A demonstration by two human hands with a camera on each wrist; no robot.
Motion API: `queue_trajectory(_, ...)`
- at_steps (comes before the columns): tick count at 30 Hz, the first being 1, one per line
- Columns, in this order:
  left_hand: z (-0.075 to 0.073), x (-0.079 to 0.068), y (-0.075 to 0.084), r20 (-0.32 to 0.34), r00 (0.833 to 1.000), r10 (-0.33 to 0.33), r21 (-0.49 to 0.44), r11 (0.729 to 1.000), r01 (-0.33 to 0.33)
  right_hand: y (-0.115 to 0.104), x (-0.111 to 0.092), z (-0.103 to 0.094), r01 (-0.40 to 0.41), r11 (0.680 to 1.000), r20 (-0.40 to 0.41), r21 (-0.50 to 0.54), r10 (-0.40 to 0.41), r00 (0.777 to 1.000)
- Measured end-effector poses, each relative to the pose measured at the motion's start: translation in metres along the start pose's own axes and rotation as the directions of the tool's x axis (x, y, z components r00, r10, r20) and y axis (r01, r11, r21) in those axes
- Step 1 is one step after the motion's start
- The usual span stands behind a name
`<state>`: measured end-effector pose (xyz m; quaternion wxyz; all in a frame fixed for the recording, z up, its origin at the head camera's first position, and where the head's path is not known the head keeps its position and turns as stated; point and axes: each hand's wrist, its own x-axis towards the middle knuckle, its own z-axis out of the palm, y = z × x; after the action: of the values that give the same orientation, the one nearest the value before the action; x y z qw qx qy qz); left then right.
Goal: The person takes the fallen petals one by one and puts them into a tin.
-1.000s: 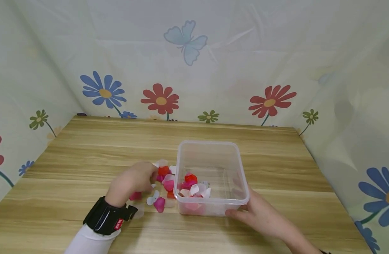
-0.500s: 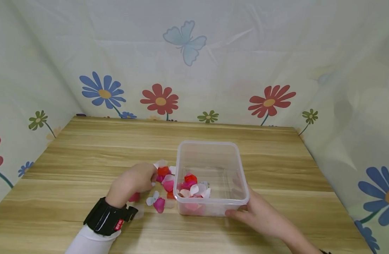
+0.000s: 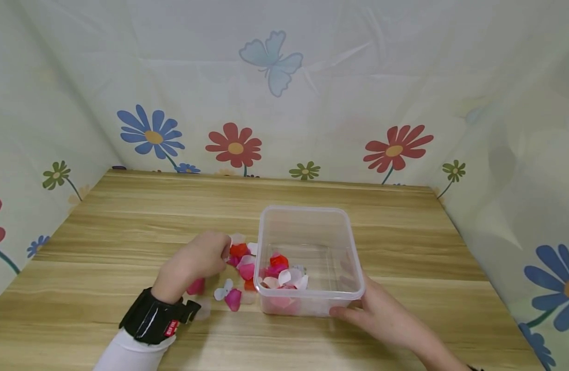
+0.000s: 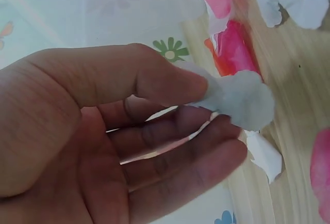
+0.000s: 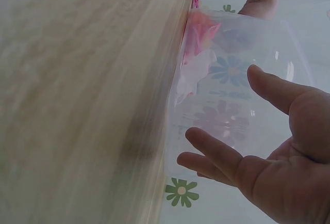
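Observation:
My left hand (image 3: pixel 196 257) is over the loose artificial petals at the left of the box. In the left wrist view its thumb and fingers pinch a pale white petal (image 4: pixel 250 100). My right hand (image 3: pixel 382 312) rests against the right side of a clear plastic box (image 3: pixel 305 294). Its fingers and thumb look extended and spread in the right wrist view. Inside the box lie white, pink and red petals (image 3: pixel 279 261), gathered toward its left side. A red petal (image 3: pixel 239 251) and several pink and white ones lie between my left hand and the box.
A magenta petal (image 3: pixel 233 299) and a whitish one (image 3: pixel 223 290) lie in front of the pile. The wooden table (image 3: pixel 182 201) meets a flower-printed curtain (image 3: pixel 340 103) at the back and both sides.
My left hand has risen slightly and drawn a little back from the pile. The right hand and the box have stayed where they were.

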<state>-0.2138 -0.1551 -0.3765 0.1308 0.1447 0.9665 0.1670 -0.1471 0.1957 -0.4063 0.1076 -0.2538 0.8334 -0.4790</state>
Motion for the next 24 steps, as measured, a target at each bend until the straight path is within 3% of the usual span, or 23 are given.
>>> queue_trajectory(14,-0.007,-0.002,0.002,-0.078,0.996,0.042,-0.065,0.997,-0.047,0.001,-0.001,0.001,0.014,1.000,0.004,0.006,-0.014,1.000)
queue_trajectory(24,-0.013,-0.004,0.005,-0.212,0.973,0.094,-0.088,0.989,-0.115,0.001,0.000,0.001,-0.004,1.000,0.005,0.008,0.004,1.000)
